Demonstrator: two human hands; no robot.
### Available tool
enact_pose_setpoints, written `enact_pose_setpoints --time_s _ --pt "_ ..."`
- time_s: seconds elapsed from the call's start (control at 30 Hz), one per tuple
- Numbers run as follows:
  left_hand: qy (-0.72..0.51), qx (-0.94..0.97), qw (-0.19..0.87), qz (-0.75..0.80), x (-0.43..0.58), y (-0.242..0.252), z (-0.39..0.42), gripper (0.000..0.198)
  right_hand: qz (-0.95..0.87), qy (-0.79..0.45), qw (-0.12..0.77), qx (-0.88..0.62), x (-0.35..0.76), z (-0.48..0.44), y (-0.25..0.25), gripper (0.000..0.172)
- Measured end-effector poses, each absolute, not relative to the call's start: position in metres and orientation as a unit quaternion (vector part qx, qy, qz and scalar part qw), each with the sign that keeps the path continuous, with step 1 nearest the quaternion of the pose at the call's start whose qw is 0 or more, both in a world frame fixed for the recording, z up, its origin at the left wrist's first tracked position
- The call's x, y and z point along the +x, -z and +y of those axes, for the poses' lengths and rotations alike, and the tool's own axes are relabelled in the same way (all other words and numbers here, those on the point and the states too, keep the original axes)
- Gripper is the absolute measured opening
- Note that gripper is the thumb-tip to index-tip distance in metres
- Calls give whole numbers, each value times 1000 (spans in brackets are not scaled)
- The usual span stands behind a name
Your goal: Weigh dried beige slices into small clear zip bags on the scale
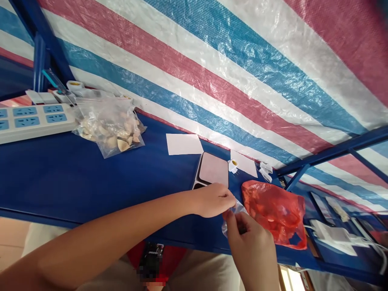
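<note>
My left hand (pixel 215 199) reaches across from the left, its fingers closed on the top edge of a small clear plastic bag (pixel 224 228). Close beside it, my right hand (pixel 250 232) pinches the same bag from the right. The bag hangs between the hands over the front part of the blue table (pixel 169 218); my fingers hide much of it, and its contents cannot be made out. Just behind my left hand sits a small scale (pixel 214 169) with a pale top. A red plastic bag (pixel 273 210) lies right of my right hand.
Clear bags of pale pieces (pixel 121 133) lie at the back left, beside a white power strip (pixel 36 119). White paper (pixel 184 144) and a white plug (pixel 233 165) are near the scale. Striped sheeting (pixel 194 76) rises behind the table. A blue metal frame (pixel 298 178) stands at the right.
</note>
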State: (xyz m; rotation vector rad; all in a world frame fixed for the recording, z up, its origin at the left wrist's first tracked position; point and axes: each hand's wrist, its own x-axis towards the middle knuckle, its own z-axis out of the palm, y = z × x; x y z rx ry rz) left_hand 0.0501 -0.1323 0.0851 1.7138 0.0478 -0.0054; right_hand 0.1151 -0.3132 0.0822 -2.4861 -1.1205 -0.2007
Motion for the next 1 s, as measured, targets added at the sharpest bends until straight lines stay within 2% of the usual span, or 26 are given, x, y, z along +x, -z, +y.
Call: enact_pose_setpoints --time_s 0.23,0.5,0.63,0.8,1.0 --pt "115 733 667 65 50 -94 -119 25 -379 11 259 -888 115 -305 -80 48" --pt "153 753 639 25 50 -99 -111 23 -341 -74 308 -885 115 -308 -82 53" --pt "124 770 626 -4 49 -97 -111 37 -321 -97 346 -876 115 -311 -88 52" --pt "36 829 558 -19 49 -91 -109 22 -332 -114 358 -865 117 -315 -90 49" --pt "-26 842 536 -54 47 -89 -117 32 -332 -88 368 -864 114 -320 -93 47"
